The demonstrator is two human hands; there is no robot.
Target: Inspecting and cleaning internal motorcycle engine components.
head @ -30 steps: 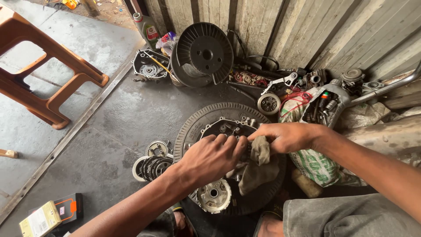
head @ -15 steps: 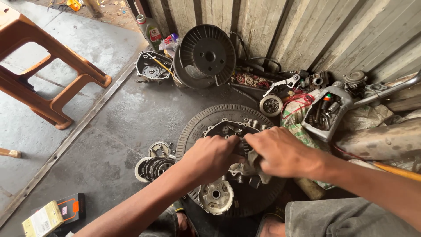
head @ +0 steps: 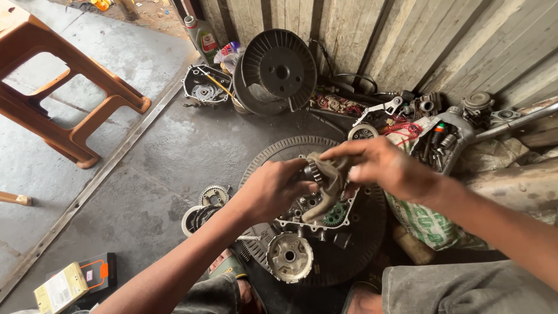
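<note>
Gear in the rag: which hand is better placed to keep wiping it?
Probably the right hand: it pinches the grey rag draped over the gear, free to rub. The left hand grips the gear itself, steadying it above the engine case.

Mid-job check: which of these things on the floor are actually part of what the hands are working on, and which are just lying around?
In hand:
left hand holding a small gear
right hand wiping it with a dirty rag
open engine case on the round plate below

Lying about:
brown plastic stool
oil bottle
finned black drum
clutch plates
yellow box
</note>
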